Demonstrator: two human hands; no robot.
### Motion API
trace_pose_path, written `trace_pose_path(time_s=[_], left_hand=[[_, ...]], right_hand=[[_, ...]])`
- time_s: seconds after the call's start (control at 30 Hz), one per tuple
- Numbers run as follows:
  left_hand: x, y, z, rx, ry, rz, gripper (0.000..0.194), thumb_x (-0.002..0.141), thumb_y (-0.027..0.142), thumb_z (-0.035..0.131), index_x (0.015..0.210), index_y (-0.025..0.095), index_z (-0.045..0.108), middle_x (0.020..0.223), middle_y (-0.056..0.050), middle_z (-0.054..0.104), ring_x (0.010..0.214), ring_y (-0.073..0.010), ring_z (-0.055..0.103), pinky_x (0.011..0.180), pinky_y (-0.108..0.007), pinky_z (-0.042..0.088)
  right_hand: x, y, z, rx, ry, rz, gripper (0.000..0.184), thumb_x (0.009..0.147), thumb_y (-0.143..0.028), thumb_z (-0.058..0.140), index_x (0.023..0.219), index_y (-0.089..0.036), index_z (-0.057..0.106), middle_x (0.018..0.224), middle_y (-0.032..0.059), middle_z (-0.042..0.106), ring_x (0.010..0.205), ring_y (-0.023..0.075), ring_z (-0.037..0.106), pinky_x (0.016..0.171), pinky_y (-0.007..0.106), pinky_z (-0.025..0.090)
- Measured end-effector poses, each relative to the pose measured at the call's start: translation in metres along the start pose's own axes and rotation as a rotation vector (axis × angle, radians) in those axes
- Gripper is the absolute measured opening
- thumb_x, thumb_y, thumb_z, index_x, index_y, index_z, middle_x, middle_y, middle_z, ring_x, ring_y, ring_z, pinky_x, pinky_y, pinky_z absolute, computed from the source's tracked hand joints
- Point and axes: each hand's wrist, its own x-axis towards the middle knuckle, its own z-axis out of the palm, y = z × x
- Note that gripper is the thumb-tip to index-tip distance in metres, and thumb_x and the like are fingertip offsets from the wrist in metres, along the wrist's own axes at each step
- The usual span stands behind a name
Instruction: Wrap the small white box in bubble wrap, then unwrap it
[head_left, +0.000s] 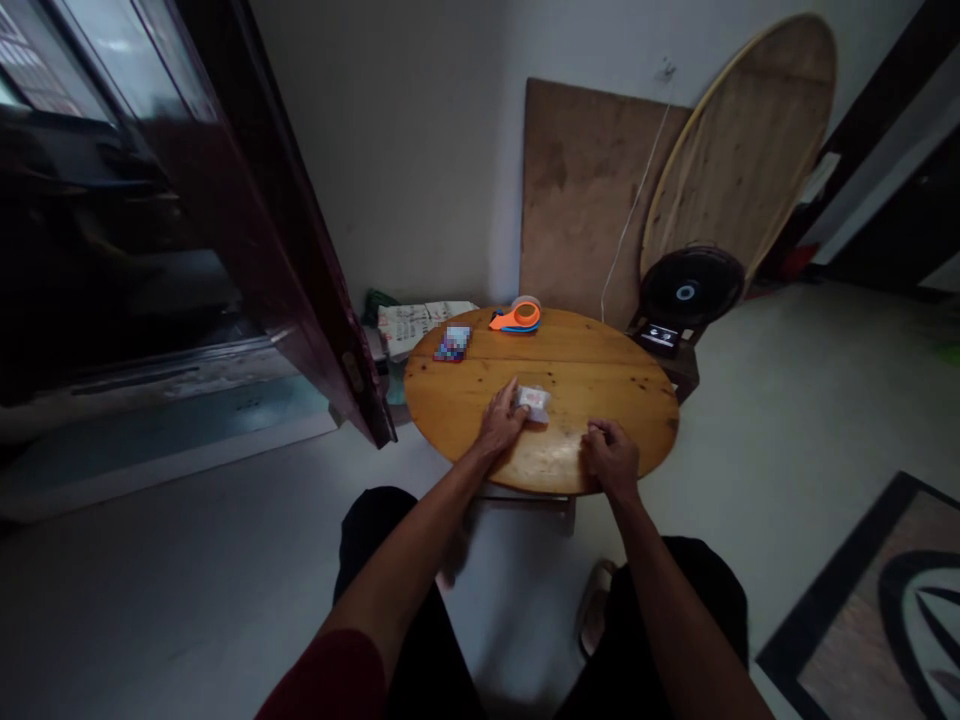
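1. While the head view is taken from above, a small whitish packet (533, 399) is seen just below and right of the frame's centre, lying on the round wooden table (600, 350).
2. At the packet's left edge, contact is made by the left hand (502, 418); its thumb and forefinger are set slightly apart along that edge, the other fingers being bunched behind. Whether the edge is truly pinched cannot be told.
3. Lower and to the right, the right hand (613, 458) is held near the table's front edge, apart from the packet, with its fingers curled inward. Whether anything is pinched there cannot be told.
4. Toward the top of the tabletop, an orange tape dispenser (517, 317) is seen; to its left, a pixelated item (453, 343) is laid.
5. By its look, the packet is judged light, its wrapping thin, soft and perhaps slippery; the contents' stiffness cannot be judged. It would best be gripped gently by opposite side edges, so that the wrapping is not crushed or torn.
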Motion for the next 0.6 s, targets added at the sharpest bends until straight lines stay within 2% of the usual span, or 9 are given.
trace_pose_path(time_s=[0.13,0.3,0.33,0.43,0.6], left_hand=[[-0.001,-0.001,0.0,0.027,0.003,0.029,0.06,0.081,0.021,0.058,0.14,0.019,0.047,0.138,-0.011,0.052,0.129,-0.0258,0.046,0.113,-0.041,0.031],[-0.003,0.002,-0.001,0.116,-0.028,0.058,0.047,0.083,0.022,0.055,0.131,0.021,0.056,0.133,-0.009,0.055,0.125,-0.0253,0.047,0.11,-0.041,0.034],[-0.003,0.002,-0.001,0.124,-0.027,0.066,0.047,0.083,0.021,0.055,0.13,0.021,0.056,0.133,-0.008,0.055,0.125,-0.0248,0.047,0.109,-0.04,0.034],[-0.004,0.002,-0.002,0.134,-0.022,0.08,0.046,0.083,0.02,0.054,0.129,0.021,0.056,0.132,-0.008,0.056,0.124,-0.0239,0.047,0.108,-0.039,0.035],[-0.004,0.001,-0.003,0.088,-0.007,0.091,0.045,0.082,0.021,0.057,0.127,0.022,0.058,0.129,-0.008,0.057,0.123,-0.0246,0.049,0.108,-0.04,0.036]], right_hand=[[0.007,-0.004,-0.002,-0.098,-0.066,0.012,0.037,0.071,-0.045,0.057,0.091,-0.016,0.068,0.081,0.0056,0.069,0.073,0.0195,0.063,0.07,0.032,0.05],[0.044,-0.026,0.005,0.072,-0.205,0.105,0.041,0.064,-0.044,0.065,0.093,-0.015,0.065,0.092,0.0079,0.068,0.078,0.0192,0.063,0.068,0.031,0.051],[0.054,-0.032,0.01,0.082,-0.215,0.099,0.041,0.063,-0.044,0.067,0.092,-0.015,0.065,0.093,0.0081,0.068,0.08,0.0193,0.063,0.068,0.03,0.05],[0.08,-0.05,0.032,0.092,-0.35,0.124,0.042,0.061,-0.041,0.07,0.095,-0.017,0.067,0.095,0.0074,0.069,0.08,0.0191,0.062,0.065,0.028,0.049],[0.106,-0.061,0.077,0.088,-0.547,0.119,0.025,0.052,-0.03,0.076,0.07,-0.017,0.066,0.068,-0.0004,0.066,0.063,0.0152,0.057,0.059,0.025,0.046]])
